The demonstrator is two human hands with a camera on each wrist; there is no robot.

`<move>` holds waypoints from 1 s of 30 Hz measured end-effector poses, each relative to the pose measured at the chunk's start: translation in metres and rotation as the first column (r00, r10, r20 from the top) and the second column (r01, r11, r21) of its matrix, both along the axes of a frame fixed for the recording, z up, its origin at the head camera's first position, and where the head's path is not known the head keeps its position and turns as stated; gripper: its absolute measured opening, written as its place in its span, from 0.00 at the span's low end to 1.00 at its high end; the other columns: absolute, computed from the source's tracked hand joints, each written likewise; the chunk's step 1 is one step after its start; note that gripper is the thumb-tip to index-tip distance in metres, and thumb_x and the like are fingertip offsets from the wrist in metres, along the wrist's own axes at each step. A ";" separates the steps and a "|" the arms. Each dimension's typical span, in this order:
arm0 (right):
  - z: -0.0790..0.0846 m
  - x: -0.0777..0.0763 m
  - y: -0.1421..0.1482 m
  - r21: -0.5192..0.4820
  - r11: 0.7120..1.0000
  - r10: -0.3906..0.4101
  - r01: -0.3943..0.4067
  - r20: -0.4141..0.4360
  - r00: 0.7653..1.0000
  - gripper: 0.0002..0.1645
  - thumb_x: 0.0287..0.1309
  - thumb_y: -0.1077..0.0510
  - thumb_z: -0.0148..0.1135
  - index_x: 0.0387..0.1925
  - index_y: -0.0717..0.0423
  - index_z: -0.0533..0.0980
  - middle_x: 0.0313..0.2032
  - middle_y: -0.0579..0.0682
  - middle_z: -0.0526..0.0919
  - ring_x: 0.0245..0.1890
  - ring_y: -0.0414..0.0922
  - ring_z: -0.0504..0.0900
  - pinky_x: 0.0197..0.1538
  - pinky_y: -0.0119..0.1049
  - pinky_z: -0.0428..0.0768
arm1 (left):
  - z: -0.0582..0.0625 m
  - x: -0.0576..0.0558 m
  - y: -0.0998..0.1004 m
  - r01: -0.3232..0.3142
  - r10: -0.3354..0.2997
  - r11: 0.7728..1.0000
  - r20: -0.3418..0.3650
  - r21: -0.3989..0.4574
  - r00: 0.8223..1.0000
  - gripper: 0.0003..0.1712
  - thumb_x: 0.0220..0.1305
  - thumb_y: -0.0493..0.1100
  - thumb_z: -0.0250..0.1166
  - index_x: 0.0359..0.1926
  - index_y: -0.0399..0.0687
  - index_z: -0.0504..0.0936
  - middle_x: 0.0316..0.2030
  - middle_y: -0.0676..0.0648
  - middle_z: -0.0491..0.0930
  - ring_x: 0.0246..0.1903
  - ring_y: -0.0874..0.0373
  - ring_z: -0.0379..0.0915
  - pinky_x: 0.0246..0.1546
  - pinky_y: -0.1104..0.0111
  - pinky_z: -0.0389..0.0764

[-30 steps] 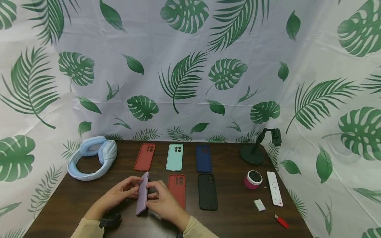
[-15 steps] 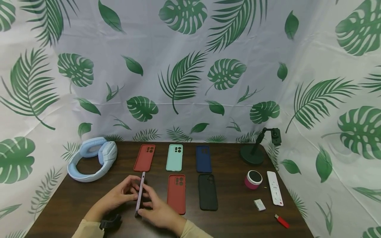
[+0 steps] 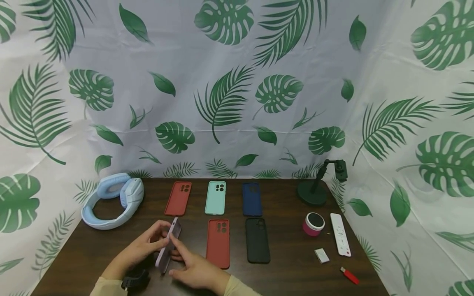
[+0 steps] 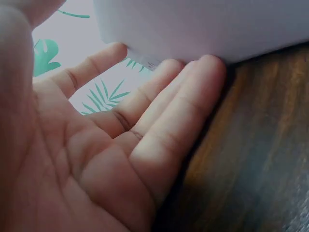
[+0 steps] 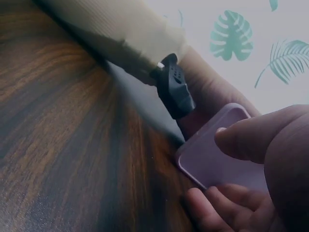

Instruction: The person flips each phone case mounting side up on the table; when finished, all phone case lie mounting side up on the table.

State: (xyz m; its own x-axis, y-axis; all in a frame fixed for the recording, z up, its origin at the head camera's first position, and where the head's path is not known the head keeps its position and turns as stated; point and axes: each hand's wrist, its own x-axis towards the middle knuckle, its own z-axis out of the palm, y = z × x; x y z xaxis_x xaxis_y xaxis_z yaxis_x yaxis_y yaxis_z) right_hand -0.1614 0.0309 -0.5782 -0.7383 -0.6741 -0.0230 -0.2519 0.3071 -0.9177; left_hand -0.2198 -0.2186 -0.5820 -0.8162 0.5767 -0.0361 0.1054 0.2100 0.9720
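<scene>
A lilac phone case point(image 3: 168, 246) stands tilted on its long edge between the hands, low over the dark table in the head view. My left hand point(image 3: 142, 246) grips its left side, thumb on one face; in the left wrist view the fingertips point(image 4: 210, 67) rest against its pale surface. From the right, my right hand point(image 3: 196, 267) touches the case, its index finger lying along the upper edge. In the right wrist view the case's corner point(image 5: 212, 164) shows, with the thumb over its face and other fingers at its lower edge. Whether a phone sits inside, I cannot tell.
Phone cases lie in rows: red point(image 3: 178, 198), mint point(image 3: 215, 198), blue point(image 3: 252, 199), another red point(image 3: 218, 243) and black point(image 3: 257, 240). Blue headphones point(image 3: 111, 201) rest at left. A stand point(image 3: 312, 193), jar point(image 3: 313, 224), remote point(image 3: 340, 235), white block point(image 3: 321, 255) and red USB stick point(image 3: 349, 275) are at right.
The lilac case has turned from face-on to edge-on, then tilted the other way. My right thumb has come away from its lower end, and the index finger has moved onto its edge.
</scene>
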 end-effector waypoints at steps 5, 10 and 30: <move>-0.001 0.000 -0.002 0.057 0.998 0.019 -0.014 -0.077 0.997 0.43 0.70 0.50 0.62 0.79 0.43 0.54 0.70 0.46 0.71 0.65 0.34 0.74 0.52 0.21 0.78 | 0.003 0.002 -0.001 -0.009 0.006 0.999 0.068 0.032 0.998 0.20 0.77 0.39 0.54 0.63 0.40 0.59 0.44 0.40 0.75 0.42 0.55 0.78 0.37 0.59 0.85; -0.001 0.003 -0.005 0.141 0.990 0.038 -0.008 -0.213 0.976 0.28 0.70 0.50 0.62 0.68 0.50 0.73 0.68 0.45 0.73 0.61 0.30 0.73 0.51 0.17 0.76 | 0.002 0.003 -0.008 0.011 -0.018 0.994 0.062 0.106 0.998 0.20 0.75 0.35 0.54 0.59 0.37 0.55 0.40 0.44 0.75 0.37 0.58 0.79 0.32 0.62 0.84; 0.017 0.003 0.002 0.304 0.952 0.091 0.018 -0.340 0.936 0.23 0.72 0.46 0.58 0.63 0.50 0.78 0.68 0.44 0.74 0.68 0.36 0.72 0.67 0.29 0.72 | 0.000 0.000 -0.026 -0.098 0.099 0.995 0.082 -0.016 0.992 0.34 0.74 0.39 0.59 0.74 0.39 0.55 0.36 0.46 0.75 0.27 0.62 0.77 0.25 0.61 0.84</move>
State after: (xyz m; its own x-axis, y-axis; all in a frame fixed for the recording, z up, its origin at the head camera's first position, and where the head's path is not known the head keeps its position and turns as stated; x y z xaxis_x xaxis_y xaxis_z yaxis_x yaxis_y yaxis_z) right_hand -0.1583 0.0330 -0.5616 -0.7114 -0.7024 0.0254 -0.5527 0.5368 -0.6374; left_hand -0.2196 -0.2444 -0.5819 -0.8629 0.4929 -0.1121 0.0032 0.2272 0.9738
